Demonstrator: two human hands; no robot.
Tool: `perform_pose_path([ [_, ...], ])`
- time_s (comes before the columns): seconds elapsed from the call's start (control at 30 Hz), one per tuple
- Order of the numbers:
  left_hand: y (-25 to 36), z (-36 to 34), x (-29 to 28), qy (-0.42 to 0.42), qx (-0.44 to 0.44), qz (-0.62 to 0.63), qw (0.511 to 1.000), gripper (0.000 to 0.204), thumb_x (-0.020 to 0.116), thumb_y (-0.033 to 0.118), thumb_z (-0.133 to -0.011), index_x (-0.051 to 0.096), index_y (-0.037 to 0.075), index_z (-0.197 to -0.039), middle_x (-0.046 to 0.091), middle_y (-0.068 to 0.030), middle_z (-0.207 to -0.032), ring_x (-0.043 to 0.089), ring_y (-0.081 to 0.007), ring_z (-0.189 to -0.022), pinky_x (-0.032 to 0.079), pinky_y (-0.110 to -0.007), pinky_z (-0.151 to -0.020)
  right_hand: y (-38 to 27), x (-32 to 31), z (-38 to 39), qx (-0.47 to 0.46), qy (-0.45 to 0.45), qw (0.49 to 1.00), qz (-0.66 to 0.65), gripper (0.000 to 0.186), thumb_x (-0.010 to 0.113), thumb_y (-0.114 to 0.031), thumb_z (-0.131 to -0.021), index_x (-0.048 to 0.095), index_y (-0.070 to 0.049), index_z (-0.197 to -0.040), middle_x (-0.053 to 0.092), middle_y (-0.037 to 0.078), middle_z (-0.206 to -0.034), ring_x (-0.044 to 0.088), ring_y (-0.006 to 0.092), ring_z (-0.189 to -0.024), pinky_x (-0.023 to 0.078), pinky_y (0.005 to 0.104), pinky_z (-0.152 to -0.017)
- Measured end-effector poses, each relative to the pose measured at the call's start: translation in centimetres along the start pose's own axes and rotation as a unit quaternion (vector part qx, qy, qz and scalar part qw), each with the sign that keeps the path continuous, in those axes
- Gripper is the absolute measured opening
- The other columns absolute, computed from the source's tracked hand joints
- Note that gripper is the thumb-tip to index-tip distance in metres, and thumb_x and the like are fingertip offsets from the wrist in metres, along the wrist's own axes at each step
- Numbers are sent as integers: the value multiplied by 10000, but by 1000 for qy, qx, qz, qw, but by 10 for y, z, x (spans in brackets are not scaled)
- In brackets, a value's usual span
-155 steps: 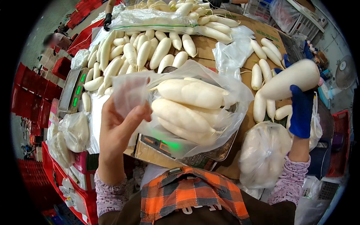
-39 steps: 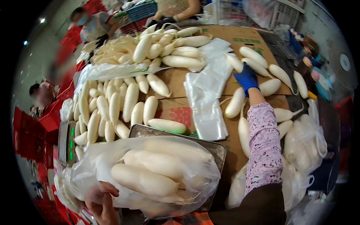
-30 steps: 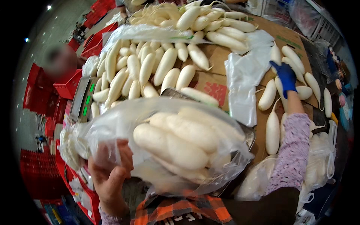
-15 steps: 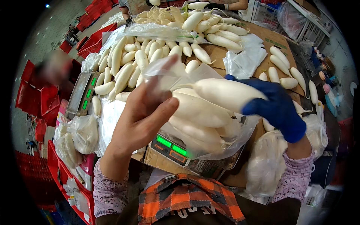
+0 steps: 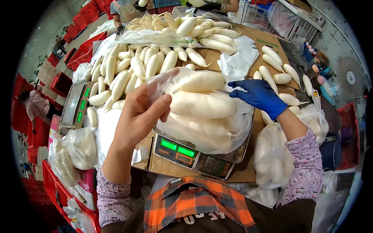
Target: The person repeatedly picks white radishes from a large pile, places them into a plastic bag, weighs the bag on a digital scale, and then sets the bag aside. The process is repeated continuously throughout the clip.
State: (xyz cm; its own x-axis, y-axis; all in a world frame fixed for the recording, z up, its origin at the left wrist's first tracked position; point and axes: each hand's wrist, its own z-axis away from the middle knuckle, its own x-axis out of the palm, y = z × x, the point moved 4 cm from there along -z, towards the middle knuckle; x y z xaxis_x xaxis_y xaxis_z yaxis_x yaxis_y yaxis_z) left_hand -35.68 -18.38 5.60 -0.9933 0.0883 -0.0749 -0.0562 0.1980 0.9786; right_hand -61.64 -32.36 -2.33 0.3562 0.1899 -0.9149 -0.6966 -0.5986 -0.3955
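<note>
A clear plastic bag [image 5: 243, 130] filled with several white radishes [image 5: 202, 105] rests on a digital scale [image 5: 186, 157] with lit green displays, right in front of me. My bare left hand [image 5: 142, 110] pinches the bag's mouth at its left side between thumb and fingers. One white radish [image 5: 202, 80] lies uppermost at the bag's mouth. Just right of its end is my right hand [image 5: 261, 98] in a blue glove, fingers apart and nothing in them. The scale's pan is largely hidden under the bag.
A heap of white radishes [image 5: 149, 62] covers the far table, with loose radishes [image 5: 281, 79] at the right. Flat plastic bags [image 5: 237, 58] lie between. Filled bags [image 5: 274, 155] stand at both sides; a second scale [image 5: 77, 106] sits left. Across the table, a co-worker's dark-gloved hand [image 5: 210, 6] shows.
The radish in my right hand has gone into the bag's mouth, and that hand has let go and opened. My left hand keeps hold of the bag. The view has shifted slightly.
</note>
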Motion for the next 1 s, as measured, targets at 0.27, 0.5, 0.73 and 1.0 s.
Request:
perform_pose_path([
  [0.27,-25,-9,-10,-46,-30,-63,996,377,615,133,-890,544,-31,-1222,558,12,-780,517,-67,-709,405,-215,-659,-20,-30,36,60,123,977,-161,243,669,-212,-855,686,-23,-1005,672,68,-1133,645,171,-842,500,303,-776],
  [0.5,-35,-11,-26,-35,-12,-90,995,415,619,202,-896,540,-42,-1222,582,-8,-757,516,-72,-720,392,-211,-681,12,-15,49,167,107,966,-168,810,703,-469,-798,404,30,-1362,645,173,-1111,624,187,-916,475,287,-838],
  [0.73,-29,-11,-24,-14,-35,-135,990,520,639,327,-879,530,-35,-1236,605,-10,-730,518,-67,-702,378,-214,-626,16,17,26,144,90,984,-53,1039,647,-572,-768,184,61,-1450,561,297,-1208,571,304,-1137,440,344,-941],
  [1.0,-41,-5,-38,-27,-157,-268,950,628,712,343,-770,546,-121,-1159,634,-126,-744,598,-142,-617,485,-303,-590,2,-3,16,85,186,929,-309,367,624,2,-815,607,7,-1182,654,114,-1159,597,111,-954,458,231,-860],
])
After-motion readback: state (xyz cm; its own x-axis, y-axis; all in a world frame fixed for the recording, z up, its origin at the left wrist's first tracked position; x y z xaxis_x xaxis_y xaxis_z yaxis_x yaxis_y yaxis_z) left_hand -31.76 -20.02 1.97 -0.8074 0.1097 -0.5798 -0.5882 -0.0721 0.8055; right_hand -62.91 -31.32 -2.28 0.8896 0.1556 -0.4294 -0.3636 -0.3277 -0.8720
